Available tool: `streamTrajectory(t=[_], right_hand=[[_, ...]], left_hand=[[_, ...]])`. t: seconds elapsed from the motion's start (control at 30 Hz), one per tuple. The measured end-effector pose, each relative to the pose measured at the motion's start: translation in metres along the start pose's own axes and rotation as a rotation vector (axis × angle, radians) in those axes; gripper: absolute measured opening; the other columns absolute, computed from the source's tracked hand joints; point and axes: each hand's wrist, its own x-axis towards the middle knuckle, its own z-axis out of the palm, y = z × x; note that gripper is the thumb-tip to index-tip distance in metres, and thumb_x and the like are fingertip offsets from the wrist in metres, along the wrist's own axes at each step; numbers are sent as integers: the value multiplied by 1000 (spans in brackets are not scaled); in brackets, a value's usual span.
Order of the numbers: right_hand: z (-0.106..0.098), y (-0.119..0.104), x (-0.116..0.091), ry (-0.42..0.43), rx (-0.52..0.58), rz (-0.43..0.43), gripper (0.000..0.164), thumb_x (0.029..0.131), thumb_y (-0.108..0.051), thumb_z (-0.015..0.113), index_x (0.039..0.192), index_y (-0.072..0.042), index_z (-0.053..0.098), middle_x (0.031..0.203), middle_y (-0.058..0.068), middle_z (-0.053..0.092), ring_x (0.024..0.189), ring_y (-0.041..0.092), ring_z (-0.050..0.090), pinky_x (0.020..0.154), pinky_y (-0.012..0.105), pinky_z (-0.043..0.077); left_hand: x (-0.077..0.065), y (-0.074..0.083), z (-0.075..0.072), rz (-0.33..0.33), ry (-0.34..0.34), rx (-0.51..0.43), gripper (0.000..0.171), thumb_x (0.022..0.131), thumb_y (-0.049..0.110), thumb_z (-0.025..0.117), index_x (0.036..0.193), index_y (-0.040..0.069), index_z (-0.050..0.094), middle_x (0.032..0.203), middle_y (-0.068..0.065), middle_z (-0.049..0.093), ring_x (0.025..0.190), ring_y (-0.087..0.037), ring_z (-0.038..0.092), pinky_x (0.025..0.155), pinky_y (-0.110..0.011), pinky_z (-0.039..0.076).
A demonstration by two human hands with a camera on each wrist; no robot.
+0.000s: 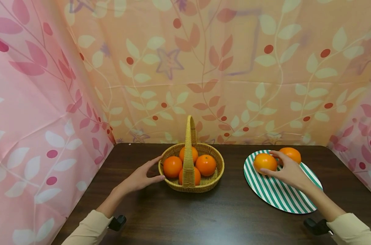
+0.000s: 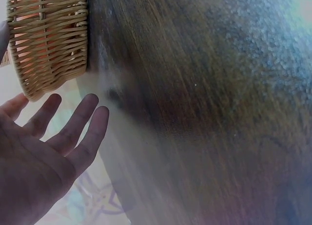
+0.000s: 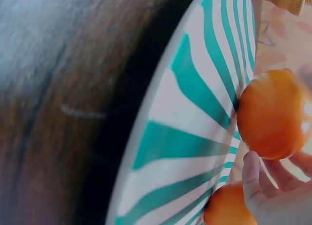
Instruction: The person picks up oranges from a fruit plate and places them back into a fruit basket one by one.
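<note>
A woven basket (image 1: 211,183) with a tall arched handle stands mid-table with several oranges in it. My left hand (image 1: 139,178) is at its left side, the thumb and a fingertip touching the rim; in the left wrist view the other fingers (image 2: 90,137) extend beside the wicker. On a green-and-white striped plate (image 1: 283,197) rests an orange (image 1: 265,162), also seen as the upper orange (image 3: 273,115) in the right wrist view. My right hand (image 1: 290,173) holds it between thumb and fingers. A second orange (image 1: 291,154) lies behind that hand at the plate's back edge.
The dark wooden table (image 1: 209,217) runs back to a floral cloth (image 1: 185,85), with another cloth side (image 1: 35,119) along the left. Black wrist mounts (image 1: 117,223) sit under the forearms. Bare tabletop separates basket and plate.
</note>
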Motion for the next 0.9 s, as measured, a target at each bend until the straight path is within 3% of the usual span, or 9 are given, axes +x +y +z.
streamTrajectory(t=[0.2,0.43,0.7,0.9], right_hand=[[2,2,3,24,-28,-43,77,85,-37,85,137,9,51,127,31,58,100,43,60,84,58,52],[0,2,4,36,-12,-53,76,86,-35,85,139,8,51,123,28,61,94,38,59,75,46,52],[-4,-4,5,40,28,-39,75,88,-36,83,141,5,50,126,31,58,105,51,62,78,53,56],[-4,-7,7,26,80,-34,74,89,-33,82,143,5,48,125,30,58,97,42,65,64,33,54]], left_hand=[[0,0,0,-3,2,2,85,92,45,75,161,20,33,159,-16,35,141,-41,36,106,-62,38],[0,-1,1,-11,-8,-12,84,93,45,75,161,20,33,159,-16,34,137,-42,42,104,-57,43],[1,-1,1,-6,-4,-7,84,93,45,74,161,19,32,160,-14,33,140,-41,39,105,-57,42],[-1,0,1,-3,-2,-5,85,93,44,74,161,19,32,160,-15,33,140,-41,39,105,-57,42]])
